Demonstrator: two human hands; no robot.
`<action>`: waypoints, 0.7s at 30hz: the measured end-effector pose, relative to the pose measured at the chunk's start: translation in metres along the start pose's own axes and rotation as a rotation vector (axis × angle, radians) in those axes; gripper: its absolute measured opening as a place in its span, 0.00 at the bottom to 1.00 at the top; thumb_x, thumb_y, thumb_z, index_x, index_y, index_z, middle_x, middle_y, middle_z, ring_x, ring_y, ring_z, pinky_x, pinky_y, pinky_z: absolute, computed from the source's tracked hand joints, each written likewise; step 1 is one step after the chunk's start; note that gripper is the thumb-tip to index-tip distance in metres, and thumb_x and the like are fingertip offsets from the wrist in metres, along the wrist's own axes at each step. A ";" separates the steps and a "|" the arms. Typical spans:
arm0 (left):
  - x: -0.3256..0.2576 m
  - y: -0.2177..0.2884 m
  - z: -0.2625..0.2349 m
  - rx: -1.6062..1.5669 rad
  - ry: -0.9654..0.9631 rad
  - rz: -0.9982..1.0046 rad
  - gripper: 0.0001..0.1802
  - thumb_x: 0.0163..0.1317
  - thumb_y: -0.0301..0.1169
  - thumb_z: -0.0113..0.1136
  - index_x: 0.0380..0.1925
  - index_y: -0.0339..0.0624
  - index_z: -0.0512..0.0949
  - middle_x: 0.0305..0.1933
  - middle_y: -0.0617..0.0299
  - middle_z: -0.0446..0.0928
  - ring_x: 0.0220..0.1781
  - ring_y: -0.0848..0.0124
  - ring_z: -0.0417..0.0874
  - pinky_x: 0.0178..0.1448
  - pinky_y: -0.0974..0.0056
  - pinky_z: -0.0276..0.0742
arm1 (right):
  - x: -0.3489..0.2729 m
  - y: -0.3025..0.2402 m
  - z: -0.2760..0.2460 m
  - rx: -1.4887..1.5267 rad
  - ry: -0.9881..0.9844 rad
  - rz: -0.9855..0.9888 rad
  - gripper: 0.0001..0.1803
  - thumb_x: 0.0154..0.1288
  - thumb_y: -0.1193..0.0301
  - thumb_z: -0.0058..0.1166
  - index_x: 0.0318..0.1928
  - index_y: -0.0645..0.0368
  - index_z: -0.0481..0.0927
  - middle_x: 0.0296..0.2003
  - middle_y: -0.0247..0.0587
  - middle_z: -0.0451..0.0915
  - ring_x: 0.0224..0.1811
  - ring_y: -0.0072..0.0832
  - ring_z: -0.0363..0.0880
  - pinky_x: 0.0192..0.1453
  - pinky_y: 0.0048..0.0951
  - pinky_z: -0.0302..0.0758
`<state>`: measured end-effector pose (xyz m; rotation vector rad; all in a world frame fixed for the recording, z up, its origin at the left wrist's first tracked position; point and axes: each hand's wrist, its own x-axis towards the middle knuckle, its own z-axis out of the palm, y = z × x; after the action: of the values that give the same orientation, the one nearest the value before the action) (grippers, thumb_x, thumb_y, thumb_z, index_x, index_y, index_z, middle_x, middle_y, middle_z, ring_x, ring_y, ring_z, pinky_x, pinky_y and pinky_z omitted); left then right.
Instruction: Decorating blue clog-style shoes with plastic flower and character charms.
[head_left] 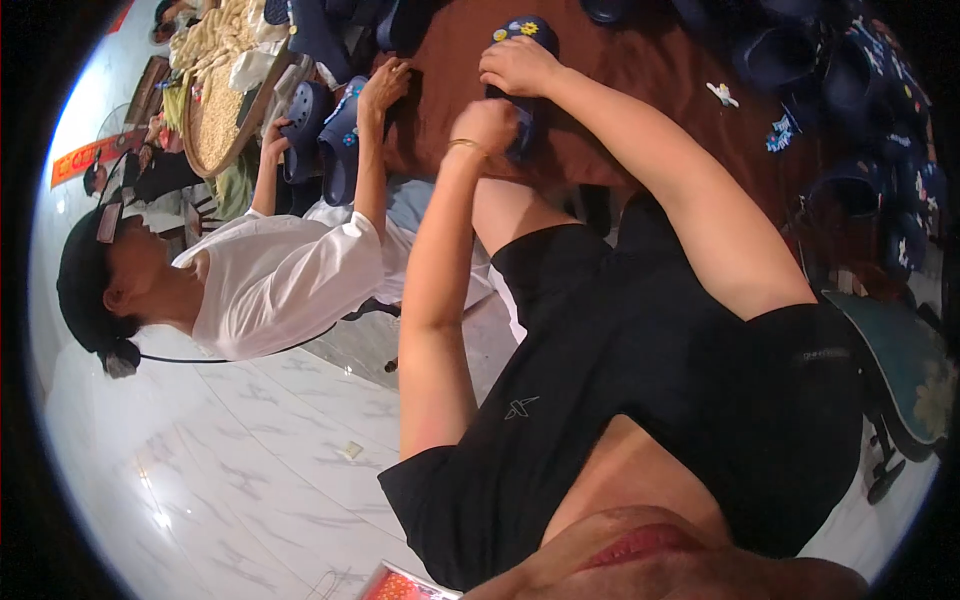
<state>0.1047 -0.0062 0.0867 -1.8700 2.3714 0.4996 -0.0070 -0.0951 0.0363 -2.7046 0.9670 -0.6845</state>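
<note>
A dark navy clog (538, 33) with yellow and white flower charms on its toe lies on the brown cloth in front of me. My left hand (486, 126) is closed around its near, heel end, with a bracelet at the wrist. My right hand (520, 67) lies over the clog's upper, fingers bent and pressed to its left side beside the charms. The fingertips are partly hidden, so I cannot tell whether a small charm is between them. To the right of the hands, a white charm (722, 95) and a blue-and-white charm (781, 133) rest on the cloth.
Several navy clogs (780, 62) crowd the right side of the brown cloth (640, 90). At my left, a person in a white shirt (285, 275) handles navy clogs (303, 125). A round basket (213, 120) of pale kernels stands beyond them. A green-backed chair (895, 350) is behind my right side.
</note>
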 end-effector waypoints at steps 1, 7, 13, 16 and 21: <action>-0.006 0.003 -0.011 -0.023 0.163 -0.107 0.13 0.56 0.38 0.48 0.31 0.42 0.77 0.32 0.45 0.76 0.36 0.51 0.78 0.40 0.53 0.73 | 0.000 0.000 0.001 0.020 -0.035 0.029 0.14 0.59 0.57 0.43 0.39 0.48 0.77 0.40 0.33 0.76 0.49 0.32 0.71 0.54 0.38 0.62; -0.003 0.054 -0.020 0.063 0.616 0.405 0.17 0.57 0.41 0.49 0.42 0.47 0.77 0.53 0.57 0.69 0.58 0.58 0.63 0.59 0.54 0.55 | -0.002 0.002 0.011 -0.005 0.185 -0.003 0.11 0.56 0.59 0.47 0.34 0.49 0.76 0.39 0.31 0.75 0.50 0.30 0.70 0.55 0.37 0.60; -0.015 0.083 -0.009 -0.027 0.546 0.445 0.20 0.58 0.44 0.47 0.48 0.51 0.74 0.62 0.55 0.61 0.66 0.51 0.50 0.65 0.46 0.40 | -0.005 0.002 0.012 0.022 0.255 -0.045 0.09 0.55 0.61 0.49 0.30 0.51 0.74 0.34 0.31 0.75 0.46 0.30 0.71 0.52 0.37 0.63; -0.037 0.107 -0.018 -0.158 0.483 0.516 0.20 0.58 0.44 0.47 0.48 0.50 0.74 0.62 0.55 0.59 0.66 0.49 0.49 0.65 0.44 0.39 | -0.005 -0.002 0.008 -0.013 0.204 0.021 0.09 0.55 0.61 0.49 0.30 0.52 0.75 0.35 0.31 0.75 0.45 0.30 0.72 0.52 0.36 0.63; -0.073 0.147 -0.038 -0.266 0.408 0.677 0.23 0.58 0.49 0.45 0.48 0.50 0.74 0.64 0.54 0.57 0.67 0.49 0.48 0.66 0.46 0.39 | -0.005 -0.011 0.004 0.013 0.197 0.044 0.10 0.55 0.60 0.49 0.31 0.52 0.75 0.36 0.31 0.76 0.46 0.30 0.72 0.53 0.36 0.63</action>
<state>-0.0131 0.0798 0.1711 -1.2834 3.3704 0.5317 -0.0028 -0.0836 0.0346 -2.6344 1.0575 -0.9588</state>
